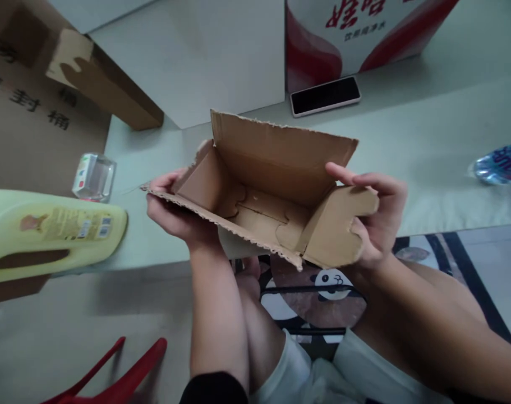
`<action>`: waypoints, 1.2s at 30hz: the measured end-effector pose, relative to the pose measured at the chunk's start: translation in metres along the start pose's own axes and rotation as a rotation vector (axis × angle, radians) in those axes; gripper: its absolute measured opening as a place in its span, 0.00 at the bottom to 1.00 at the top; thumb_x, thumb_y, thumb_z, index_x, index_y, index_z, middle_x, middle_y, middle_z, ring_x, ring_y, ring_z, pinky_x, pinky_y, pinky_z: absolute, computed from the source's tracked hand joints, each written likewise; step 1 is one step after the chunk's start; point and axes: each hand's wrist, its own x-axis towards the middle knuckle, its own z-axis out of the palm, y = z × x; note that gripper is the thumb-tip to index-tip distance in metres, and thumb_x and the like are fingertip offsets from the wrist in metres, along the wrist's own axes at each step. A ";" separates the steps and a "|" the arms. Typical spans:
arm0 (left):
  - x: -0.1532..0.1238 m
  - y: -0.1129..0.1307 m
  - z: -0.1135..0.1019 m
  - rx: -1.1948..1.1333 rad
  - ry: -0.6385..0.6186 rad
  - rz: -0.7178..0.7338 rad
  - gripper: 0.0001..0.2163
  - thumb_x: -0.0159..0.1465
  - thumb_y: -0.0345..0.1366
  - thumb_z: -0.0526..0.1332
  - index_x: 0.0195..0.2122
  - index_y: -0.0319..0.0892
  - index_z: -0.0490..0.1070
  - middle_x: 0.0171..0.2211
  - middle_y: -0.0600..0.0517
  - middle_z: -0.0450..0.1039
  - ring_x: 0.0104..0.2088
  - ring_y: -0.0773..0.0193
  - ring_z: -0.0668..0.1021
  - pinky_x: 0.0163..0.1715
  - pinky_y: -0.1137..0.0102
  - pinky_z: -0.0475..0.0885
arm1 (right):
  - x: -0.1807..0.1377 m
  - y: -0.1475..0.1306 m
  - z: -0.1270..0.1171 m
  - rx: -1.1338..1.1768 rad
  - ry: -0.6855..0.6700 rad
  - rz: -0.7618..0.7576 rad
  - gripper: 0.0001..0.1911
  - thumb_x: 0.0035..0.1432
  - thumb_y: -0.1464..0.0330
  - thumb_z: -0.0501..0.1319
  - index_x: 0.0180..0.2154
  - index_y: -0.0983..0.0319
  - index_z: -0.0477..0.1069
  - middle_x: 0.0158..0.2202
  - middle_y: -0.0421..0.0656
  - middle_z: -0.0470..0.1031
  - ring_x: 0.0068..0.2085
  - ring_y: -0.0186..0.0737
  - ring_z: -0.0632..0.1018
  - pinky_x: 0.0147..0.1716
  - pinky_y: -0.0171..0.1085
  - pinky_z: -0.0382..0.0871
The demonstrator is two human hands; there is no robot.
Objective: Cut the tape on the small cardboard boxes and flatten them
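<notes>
Between my two hands I hold up a small brown cardboard box [276, 168], tilted so that I look into its open top. Its flaps stand apart, and their edges look ragged. The inside holds nothing that I can see; interlocked flaps form its bottom. My left hand [175, 207] grips the left end, the fingers partly hidden behind the side flap. At the right end, my right hand [379, 213] holds the notched flap between thumb and fingers, with the index finger stretched along the far wall.
On the pale green tabletop [440, 140] lie a phone [326, 96] and a plastic bottle [501, 164]. A yellow jug [53, 233], a clear small container [94, 177] and cardboard boxes [120, 90] stand left. White and red cartons [314, 50] line the back. A red stool [124, 370] is below.
</notes>
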 end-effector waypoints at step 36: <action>-0.017 -0.006 -0.001 0.256 -0.454 0.086 0.11 0.64 0.31 0.61 0.42 0.45 0.82 0.52 0.50 0.80 0.59 0.55 0.77 0.65 0.51 0.65 | 0.003 0.012 -0.007 -0.290 -0.155 0.020 0.29 0.65 0.44 0.43 0.60 0.49 0.59 0.69 0.42 0.49 0.72 0.61 0.53 0.69 0.66 0.50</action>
